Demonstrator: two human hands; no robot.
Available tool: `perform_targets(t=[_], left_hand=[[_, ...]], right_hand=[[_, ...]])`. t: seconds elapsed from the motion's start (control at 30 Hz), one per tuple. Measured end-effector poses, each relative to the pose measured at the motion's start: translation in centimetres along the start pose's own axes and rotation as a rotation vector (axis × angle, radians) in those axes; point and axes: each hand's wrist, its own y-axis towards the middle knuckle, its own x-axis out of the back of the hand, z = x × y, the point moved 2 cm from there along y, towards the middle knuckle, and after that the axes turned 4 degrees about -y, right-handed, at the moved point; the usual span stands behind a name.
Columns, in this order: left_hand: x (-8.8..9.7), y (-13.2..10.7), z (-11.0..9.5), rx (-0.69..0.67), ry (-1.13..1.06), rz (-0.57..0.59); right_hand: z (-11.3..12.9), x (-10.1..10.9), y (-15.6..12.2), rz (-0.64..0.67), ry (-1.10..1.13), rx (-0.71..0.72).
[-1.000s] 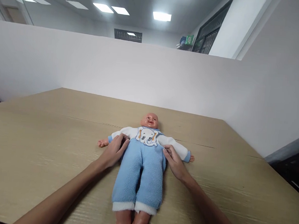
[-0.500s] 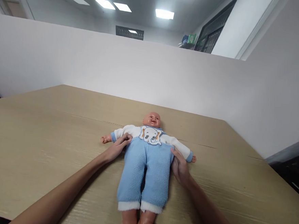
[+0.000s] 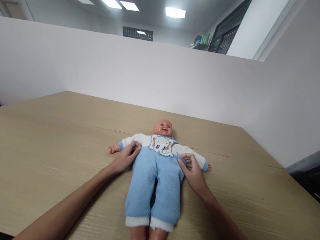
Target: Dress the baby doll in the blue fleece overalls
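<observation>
A baby doll [image 3: 162,128] lies face up on the wooden table [image 3: 51,145], head away from me and arms spread. It wears a white top with an elephant patch [image 3: 162,145] and fluffy blue trousers [image 3: 155,185] with white cuffs; its bare feet are at the bottom edge. My left hand [image 3: 126,158] pinches the trousers' waistband at the doll's right side, under its arm. On the other side, my right hand [image 3: 194,173] grips the same waistband, fingers resting on the fabric's top edge.
A white partition wall [image 3: 152,75] runs along the table's far edge and right side. The table's right edge drops to a dark floor [image 3: 311,181]. Ceiling lights and a dark doorway show above the partition.
My right hand has moved from the side of the trousers up onto the waistband edge. The left hand stays at the waistband, and the trousers sit slightly higher on the doll.
</observation>
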Motion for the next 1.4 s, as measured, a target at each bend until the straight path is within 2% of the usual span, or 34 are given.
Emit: perform_targets(t=[0.13,0.2,0.27,0.37,0.47,0.53,0.6,0.7,0.77,0.83,0.93,1.03,1.1,1.2,1.3,1.4], left_hand=[[0.3,0.0,-0.9,-0.095,0.213,-0.139],[0.2,0.3,-2.3,-0.152,0.334,-0.232],[-0.3,1.0,-4.5,-0.204,0.406,-0.266],[-2.6,2.5,-8.5,-0.295,0.424,-0.17],[-6.4,4.7,-11.3,-0.434,0.446,0.034],[-8.9,6.2,-12.0,-0.501,0.484,0.178],[-10.8,7.6,-11.7,-0.529,0.53,0.281],[-12.0,9.1,-10.8,-0.531,0.564,0.323],[-11.8,9.3,-10.3,-0.513,0.542,0.298],[-11.3,9.3,-9.9,-0.486,0.498,0.257],[-10.6,9.0,-9.4,-0.448,0.447,0.197],[-9.9,8.9,-8.9,-0.388,0.253,0.125],[-9.3,8.9,-8.4,-0.328,0.043,0.077],[-8.1,8.9,-7.4,-0.205,-0.203,0.004],[-6.7,8.7,-6.5,-0.098,-0.415,-0.095],[-5.6,8.7,-5.7,-0.057,-0.645,-0.173]], right_hand=[[-0.8,3.8,-0.2,-0.045,-0.664,0.303],[-1.8,6.1,0.1,-0.067,-0.825,0.356],[-2.9,7.9,0.7,-0.053,-0.868,0.358],[-4.0,9.2,1.5,0.014,-0.861,0.354],[-3.6,9.2,1.6,0.047,-0.833,0.348],[-2.7,8.7,1.3,0.013,-0.703,0.266],[-1.4,8.0,0.7,-0.023,-0.482,0.136],[0.2,6.4,-0.2,0.019,-0.124,0.029],[0.5,5.5,-0.6,0.066,0.058,0.009],[0.0,5.0,-0.9,0.078,0.118,-0.032],[-1.4,4.5,-1.2,0.096,-0.034,-0.04],[-1.8,3.6,-1.5,0.193,-0.215,0.068],[-1.2,2.6,-1.5,0.263,-0.27,0.107],[0.5,0.7,-1.3,0.343,-0.239,0.086],[2.2,-1.4,-0.5,0.4,-0.123,0.046],[3.2,-3.7,0.8,0.356,0.13,-0.051]])
